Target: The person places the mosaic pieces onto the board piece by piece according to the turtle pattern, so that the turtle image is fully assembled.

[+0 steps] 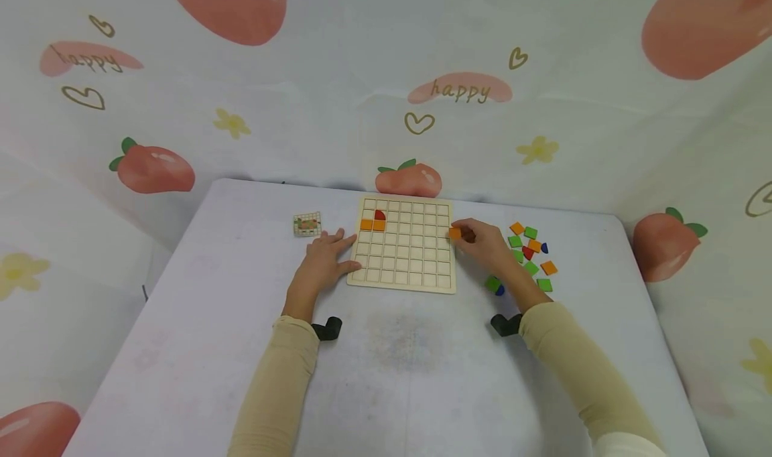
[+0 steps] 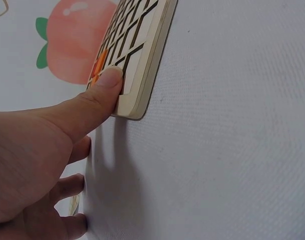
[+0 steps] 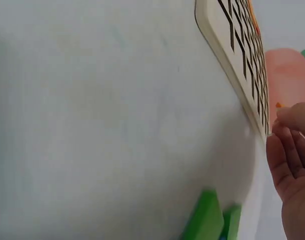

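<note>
A wooden grid board (image 1: 416, 256) lies on the table. Two orange square tiles (image 1: 378, 226) sit side by side in its left cells, with a red quarter-round tile (image 1: 379, 214) just above the right one. My left hand (image 1: 322, 264) is spread at the board's left side, its thumb (image 2: 98, 92) resting on the near corner and the other fingers touching the tabletop. At the right edge of the board, my right hand (image 1: 487, 246) pinches an orange square tile (image 1: 455, 233) between thumb and fingers. In the right wrist view that tile is mostly hidden.
Loose green, orange, red and blue tiles (image 1: 545, 285) lie scattered right of the board, partly behind my right forearm. A small patterned card (image 1: 307, 224) lies to the left. Behind the table (image 1: 398, 403) hangs a fruit-printed cloth (image 1: 338, 95).
</note>
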A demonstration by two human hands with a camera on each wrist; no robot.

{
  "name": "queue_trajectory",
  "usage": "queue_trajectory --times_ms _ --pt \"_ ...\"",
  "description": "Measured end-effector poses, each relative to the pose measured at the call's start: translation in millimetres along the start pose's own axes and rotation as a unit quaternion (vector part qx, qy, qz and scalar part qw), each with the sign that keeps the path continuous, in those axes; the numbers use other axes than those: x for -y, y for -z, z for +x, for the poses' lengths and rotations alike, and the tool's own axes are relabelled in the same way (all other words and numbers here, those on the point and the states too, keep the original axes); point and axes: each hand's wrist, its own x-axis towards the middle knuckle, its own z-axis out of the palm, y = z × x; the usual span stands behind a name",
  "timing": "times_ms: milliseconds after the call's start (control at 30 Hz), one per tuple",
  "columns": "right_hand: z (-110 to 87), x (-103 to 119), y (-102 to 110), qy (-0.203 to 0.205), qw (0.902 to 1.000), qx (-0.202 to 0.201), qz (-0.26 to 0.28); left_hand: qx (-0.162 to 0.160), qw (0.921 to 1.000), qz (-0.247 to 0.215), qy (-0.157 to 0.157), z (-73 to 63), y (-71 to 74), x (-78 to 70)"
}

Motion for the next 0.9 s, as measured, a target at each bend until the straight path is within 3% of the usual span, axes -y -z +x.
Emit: queue_trajectory --times_ms 300,567,900 --pt "10.5 19.8 -26.9 0.037 0.9989 -0.008 0.027 0.001 1.0000 -0.007 0.000 0.0 0.1 -0.5" --pt "18.2 39.6 -48.1 0.054 0.9983 -0.008 0.018 0.002 0.9999 -0.010 0.003 -2.1 1.1 -1.9" --pt "25.8 53.9 -60.9 0.065 0.9975 -0.015 0.024 -0.001 0.9999 -0.015 0.004 -1.6 0.9 -0.4"
